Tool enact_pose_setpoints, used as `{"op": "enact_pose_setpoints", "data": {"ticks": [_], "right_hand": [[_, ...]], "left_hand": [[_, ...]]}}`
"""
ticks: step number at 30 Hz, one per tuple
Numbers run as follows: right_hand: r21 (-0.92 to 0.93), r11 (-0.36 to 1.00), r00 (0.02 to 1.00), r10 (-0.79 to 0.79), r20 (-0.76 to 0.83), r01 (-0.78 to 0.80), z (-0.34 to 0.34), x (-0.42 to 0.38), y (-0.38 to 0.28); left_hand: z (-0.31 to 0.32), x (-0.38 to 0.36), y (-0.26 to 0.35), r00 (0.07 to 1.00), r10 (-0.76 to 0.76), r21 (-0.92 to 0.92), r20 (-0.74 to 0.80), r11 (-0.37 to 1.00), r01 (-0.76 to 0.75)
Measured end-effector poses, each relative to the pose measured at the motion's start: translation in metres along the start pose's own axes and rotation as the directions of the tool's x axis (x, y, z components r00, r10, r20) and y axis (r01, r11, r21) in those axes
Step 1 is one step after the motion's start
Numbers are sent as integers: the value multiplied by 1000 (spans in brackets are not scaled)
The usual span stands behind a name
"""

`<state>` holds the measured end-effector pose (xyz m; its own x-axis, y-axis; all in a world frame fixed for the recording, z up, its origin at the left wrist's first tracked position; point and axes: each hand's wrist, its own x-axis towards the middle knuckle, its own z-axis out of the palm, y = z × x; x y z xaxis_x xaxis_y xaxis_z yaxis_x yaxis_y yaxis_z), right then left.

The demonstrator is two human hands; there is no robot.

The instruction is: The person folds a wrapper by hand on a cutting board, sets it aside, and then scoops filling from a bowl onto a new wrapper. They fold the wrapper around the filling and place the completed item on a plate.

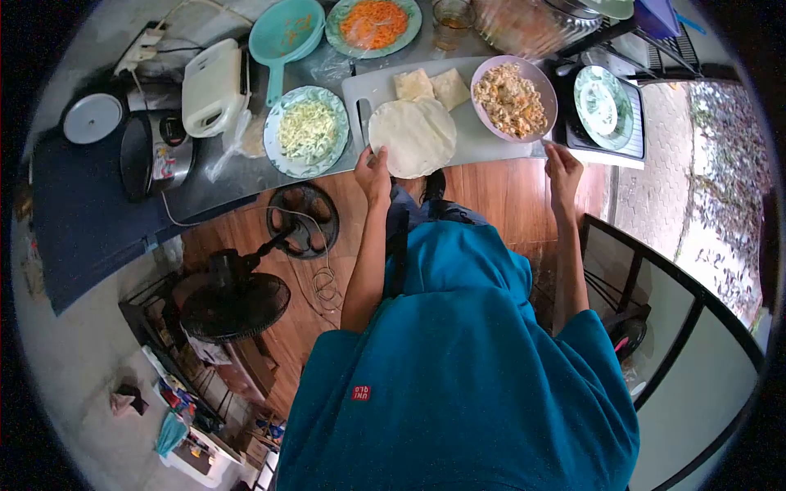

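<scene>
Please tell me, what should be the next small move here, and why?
Probably the right hand should bring a little filling from the pink bowl onto the round wrapper. The wrapper lies spread out with no filling visible on top, the left hand is at its near edge, and the right hand is already close to the bowl.

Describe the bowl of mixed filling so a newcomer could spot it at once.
Find the metal counter, then the white cutting board on it. At the board's right end is a plain pale pink bowl heaped with lumpy, orange-flecked filling. The shredded cabbage and carrot nearby lie on green-patterned plates instead.
</scene>
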<state>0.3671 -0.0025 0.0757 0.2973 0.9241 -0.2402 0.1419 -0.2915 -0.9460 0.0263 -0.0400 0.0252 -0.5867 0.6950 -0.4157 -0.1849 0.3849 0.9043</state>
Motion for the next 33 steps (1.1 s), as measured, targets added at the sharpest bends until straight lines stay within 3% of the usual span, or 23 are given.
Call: {"op": "enact_pose_setpoints", "data": {"ticks": [3,5,7,8,9,11,12,14,15,17,20,24,29,33], "right_hand": [[-132,990,989,71,130,-54,28,-23,-10],[-175,984,969,9,247,36,53,-37,-5],[-514,857,925,159,346,45,72,-48,-19],[-255,959,927,-17,375,121,88,-53,3],[-256,959,925,-15,379,120,102,-57,15],[-185,946,908,-181,377,266,122,-62,28],[-185,946,907,-179,380,264,127,-64,28],[-419,907,915,144,378,30,133,-67,28],[-421,907,914,145,379,30,133,-68,34],[-356,827,879,-302,368,434,132,-69,52],[-346,774,836,-412,362,531,128,-70,43],[-376,763,842,-404,358,526,126,-73,30],[-364,840,894,-275,354,403,124,-74,9],[-333,848,886,-288,363,412,100,-86,6]], "left_hand": [[-5,18,-30,1000,19,0,-2,1000,-19],[-5,15,-22,999,12,47,-30,999,-10],[-4,16,-25,999,6,93,-50,996,-2],[-6,19,-31,999,-20,33,-36,999,21],[-7,22,-38,999,-45,-25,-19,999,45],[-9,24,-44,997,-68,-36,-25,997,67],[-9,23,-43,996,-86,-47,-27,995,84],[-9,22,-40,998,-54,-40,-25,998,53],[-7,20,-37,1000,-19,-33,-16,999,19],[-6,18,-34,1000,-21,-26,-18,999,21],[-4,12,-27,1000,-20,23,-21,1000,20],[-4,15,-31,1000,-19,36,2,999,19],[-4,12,-24,1000,-14,84,-8,996,15],[-4,17,-31,1000,-21,69,-10,997,22]]}}
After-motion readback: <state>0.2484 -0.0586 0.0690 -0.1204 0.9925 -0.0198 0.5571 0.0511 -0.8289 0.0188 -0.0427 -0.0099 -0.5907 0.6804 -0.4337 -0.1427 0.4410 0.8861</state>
